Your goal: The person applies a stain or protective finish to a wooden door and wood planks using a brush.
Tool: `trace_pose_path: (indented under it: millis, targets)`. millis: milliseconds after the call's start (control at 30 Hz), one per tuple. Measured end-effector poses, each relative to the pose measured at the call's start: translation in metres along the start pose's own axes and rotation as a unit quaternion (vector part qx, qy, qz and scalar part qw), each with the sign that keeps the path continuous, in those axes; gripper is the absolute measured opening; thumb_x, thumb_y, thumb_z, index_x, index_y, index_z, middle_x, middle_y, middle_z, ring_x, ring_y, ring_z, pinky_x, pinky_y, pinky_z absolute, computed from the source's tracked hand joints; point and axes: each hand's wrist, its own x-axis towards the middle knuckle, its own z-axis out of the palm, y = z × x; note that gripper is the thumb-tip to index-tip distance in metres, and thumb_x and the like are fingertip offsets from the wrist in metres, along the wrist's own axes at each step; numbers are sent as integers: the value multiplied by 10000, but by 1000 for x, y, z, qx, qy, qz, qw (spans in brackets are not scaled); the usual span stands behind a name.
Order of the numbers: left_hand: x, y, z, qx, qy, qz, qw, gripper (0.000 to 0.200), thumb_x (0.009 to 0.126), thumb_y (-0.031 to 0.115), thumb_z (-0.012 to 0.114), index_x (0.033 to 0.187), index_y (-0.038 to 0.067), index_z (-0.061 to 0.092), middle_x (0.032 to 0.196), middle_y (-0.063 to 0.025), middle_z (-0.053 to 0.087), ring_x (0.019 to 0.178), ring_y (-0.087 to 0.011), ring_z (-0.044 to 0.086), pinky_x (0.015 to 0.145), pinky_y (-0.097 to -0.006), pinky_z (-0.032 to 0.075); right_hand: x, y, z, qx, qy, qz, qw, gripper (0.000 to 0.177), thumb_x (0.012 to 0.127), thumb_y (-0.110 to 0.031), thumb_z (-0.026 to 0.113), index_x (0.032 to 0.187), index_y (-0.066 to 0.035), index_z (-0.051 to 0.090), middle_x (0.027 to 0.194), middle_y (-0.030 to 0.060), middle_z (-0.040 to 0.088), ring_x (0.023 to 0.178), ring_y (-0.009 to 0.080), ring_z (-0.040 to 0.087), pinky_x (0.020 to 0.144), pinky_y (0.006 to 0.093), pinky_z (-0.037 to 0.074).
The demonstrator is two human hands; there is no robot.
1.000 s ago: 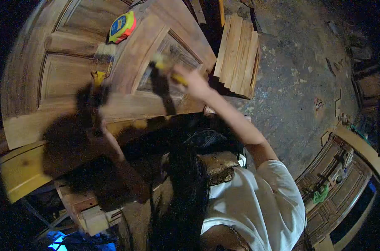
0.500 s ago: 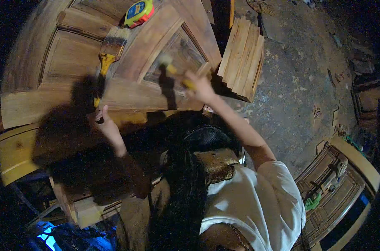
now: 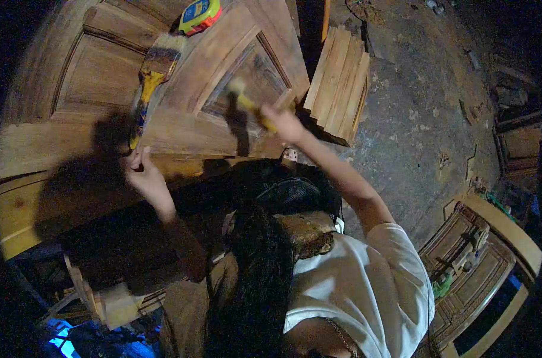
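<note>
A wide paintbrush [image 3: 148,89] with a yellow handle lies along the carved wooden panel [image 3: 181,128], pale bristles towards the top. My left hand [image 3: 148,179] is at the lower end of its handle, with thumb and fingers pinched on the tip. Over the triangular inset [image 3: 247,80], my right hand [image 3: 283,124] is closed round a second, smaller yellow-handled brush [image 3: 245,101], blurred by motion. Its light tip points up and left, and its shadow falls on the wood below. A yellow and red tape measure [image 3: 199,16] rests on the panel near the top edge.
Stacked wooden strips [image 3: 338,86] stand right of the panel, on a stained floor [image 3: 402,119]. Another carved panel [image 3: 474,280] with a green item [image 3: 443,287] is at lower right. A person's white shirt [image 3: 354,280] and dark hair [image 3: 253,280] fill the bottom centre.
The view has shifted slightly. My left hand remains by the wide brush's handle end, and my right hand stays over the triangular inset with the smaller brush, both with only small changes of position.
</note>
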Motion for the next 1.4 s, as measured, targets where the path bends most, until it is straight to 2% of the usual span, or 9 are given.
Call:
trace_pose_path:
  millis: [167, 433, 500, 633, 700, 733, 867, 1167, 1400]
  targets:
    - [4, -13, -3, 0, -15, 12, 1000, 119, 811, 69, 662, 870, -8, 594, 794, -67, 616, 750, -144, 566, 751, -290, 436, -4, -26, -24, -175, -236, -42, 955, 435, 787, -159, 558, 1214, -139, 474, 782, 195, 603, 679, 340, 619, 594, 422, 503]
    - [0, -5, -1, 12, -4, 1, 1000, 154, 816, 91, 664, 885, 5, 555, 811, -55, 592, 766, -153, 555, 751, -299, 432, -2, 30, -36, -24, 150, 45, 987, 567, 750, -51, 569, 1288, -135, 411, 995, 202, 609, 809, 358, 631, 680, 419, 510]
    - [-3, 9, 0, 26, 7, -13, 1000, 159, 817, 97, 666, 874, 7, 548, 812, -54, 589, 769, -151, 551, 754, -298, 429, -16, 11, 0, -94, -71, 70, 991, 513, 773, -77, 531, 1271, -109, 409, 987, 214, 606, 784, 355, 633, 639, 421, 510]
    - [1, -1, -4, 88, -1, -7, 996, 187, 822, 127, 671, 869, 5, 538, 792, -44, 572, 768, -154, 534, 764, -295, 417, -22, 0, 17, -60, 77, -194, 976, 444, 780, -107, 517, 1215, -168, 455, 687, 170, 588, 539, 329, 596, 485, 436, 488]
    - [5, -32, -5, 55, -12, -20, 998, 201, 825, 139, 671, 888, 4, 536, 791, -42, 563, 769, -156, 528, 765, -294, 413, -16, 7, -28, -131, -170, -76, 974, 411, 778, -138, 551, 1179, -183, 468, 662, 164, 567, 552, 332, 593, 502, 434, 490]
    - [6, -29, -2, 19, -23, -36, 999, 217, 828, 150, 671, 908, 2, 534, 790, -40, 555, 771, -157, 522, 767, -293, 410, -7, 20, -34, -185, -164, 39, 968, 394, 771, -173, 592, 1145, -157, 465, 745, 174, 591, 635, 356, 610, 554, 437, 497]
    - [-5, 10, 1, 58, 14, -25, 998, 240, 832, 161, 670, 937, 0, 527, 800, -41, 545, 777, -158, 518, 777, -294, 409, 1, 48, -61, -91, 126, 15, 988, 418, 752, -129, 628, 1128, -140, 444, 819, 186, 602, 716, 407, 596, 620, 449, 501]
    - [3, -11, -5, 36, -27, -25, 999, 262, 817, 174, 682, 924, -6, 524, 839, -86, 580, 777, -193, 548, 756, -317, 432, -35, 13, 21, -120, -210, -29, 970, 754, 693, -120, 628, 1375, -193, 316, 631, 217, 541, 532, 369, 561, 513, 436, 474]
    - [0, 6, -4, 122, 24, 84, 989, 320, 796, 220, 704, 941, -7, 532, 881, -119, 599, 795, -238, 561, 753, -336, 438, -13, 56, -43, -39, 165, 71, 983, 617, 720, -135, 667, 1276, -121, 402, 884, 250, 592, 734, 423, 591, 620, 472, 491]
